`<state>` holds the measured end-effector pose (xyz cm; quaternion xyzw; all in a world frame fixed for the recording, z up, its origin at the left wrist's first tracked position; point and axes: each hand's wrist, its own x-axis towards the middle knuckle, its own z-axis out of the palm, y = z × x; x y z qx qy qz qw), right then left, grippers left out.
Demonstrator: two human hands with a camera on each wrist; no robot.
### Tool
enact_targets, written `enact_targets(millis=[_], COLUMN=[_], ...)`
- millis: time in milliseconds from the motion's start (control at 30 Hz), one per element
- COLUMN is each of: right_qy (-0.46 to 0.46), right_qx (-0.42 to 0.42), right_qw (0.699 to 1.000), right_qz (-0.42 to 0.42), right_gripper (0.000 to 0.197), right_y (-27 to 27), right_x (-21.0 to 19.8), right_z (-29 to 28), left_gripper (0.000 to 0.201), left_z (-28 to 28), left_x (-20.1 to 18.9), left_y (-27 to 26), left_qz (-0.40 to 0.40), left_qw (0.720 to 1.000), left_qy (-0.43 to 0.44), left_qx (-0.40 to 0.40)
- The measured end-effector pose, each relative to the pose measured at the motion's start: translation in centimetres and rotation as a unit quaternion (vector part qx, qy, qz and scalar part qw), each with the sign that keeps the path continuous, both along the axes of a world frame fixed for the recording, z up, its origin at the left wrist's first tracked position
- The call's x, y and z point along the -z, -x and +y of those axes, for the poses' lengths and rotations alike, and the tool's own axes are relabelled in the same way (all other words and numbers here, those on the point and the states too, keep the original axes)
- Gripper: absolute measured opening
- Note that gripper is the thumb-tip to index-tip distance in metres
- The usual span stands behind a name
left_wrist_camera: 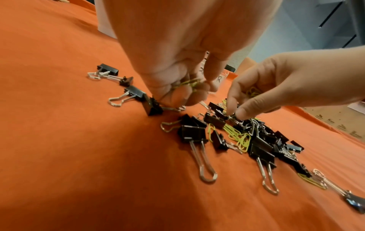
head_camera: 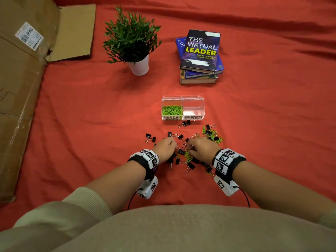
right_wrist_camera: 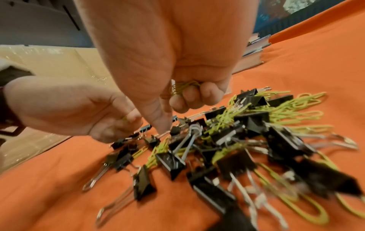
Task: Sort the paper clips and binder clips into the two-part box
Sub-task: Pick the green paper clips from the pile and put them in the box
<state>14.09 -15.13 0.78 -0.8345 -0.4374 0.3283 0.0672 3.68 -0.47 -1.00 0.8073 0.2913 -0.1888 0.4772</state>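
Note:
A clear two-part box (head_camera: 192, 100) stands on the red cloth; its left half, labelled PAPER CLIPS, holds green paper clips (head_camera: 172, 110), and its right half, labelled BINDER CLIPS, holds nothing. In front of it lies a mixed pile of black binder clips (head_camera: 190, 165) and green paper clips (head_camera: 188, 157). Both hands hover over this pile. My left hand (head_camera: 171, 142) curls its fingers round a few green paper clips (left_wrist_camera: 190, 83). My right hand (head_camera: 190, 145) also grips a bunch of green paper clips (right_wrist_camera: 184, 87) in its curled fingers, while its thumb and forefinger reach down into the pile (left_wrist_camera: 233, 114).
A potted plant (head_camera: 132, 42) and a stack of books (head_camera: 200, 57) stand beyond the box. Flattened cardboard (head_camera: 21, 88) covers the left side. More binder clips (head_camera: 150, 137) lie scattered left of the pile, and a mixed heap (head_camera: 211, 133) lies to its right.

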Motion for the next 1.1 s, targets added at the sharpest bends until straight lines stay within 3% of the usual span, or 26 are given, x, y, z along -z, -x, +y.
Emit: enact_targets(millis=[100, 233, 433, 600, 833, 1100], right_qy=[0.028, 0.061, 0.047, 0.054, 0.02, 0.052], right_qx=[-0.001, 0.014, 0.004, -0.029, -0.049, -0.097], right_qw=[1.0, 0.998, 0.998, 0.996, 0.997, 0.989], right_qz=[-0.01, -0.023, -0.028, -0.061, -0.062, -0.099], right_gripper=[0.013, 0.018, 0.028, 0.046, 0.039, 0.032], right_y=[0.5, 0.3, 1.3, 2.5, 2.9, 3.6], right_x=[0.5, 0.9, 0.8, 1.3, 1.5, 2.2], right_z=[-1.1, -2.1, -1.1, -0.7, -0.7, -0.9], left_gripper=[0.017, 0.023, 0.018, 0.02, 0.026, 0.025], left_z=[-0.4, -0.5, 0.4, -1.0, -2.3, -2.5], left_x=[0.5, 0.9, 0.4, 0.0, 0.2, 0.2], left_y=[0.0, 0.1, 0.0, 0.2, -0.2, -0.1], left_qz=[0.001, 0.013, -0.007, -0.001, 0.011, 0.014], left_qw=[0.994, 0.964, 0.96, 0.95, 0.931, 0.918], left_qy=[-0.073, -0.181, -0.243, -0.252, -0.273, -0.284], left_qx=[0.081, 0.192, 0.136, 0.185, 0.243, 0.277])
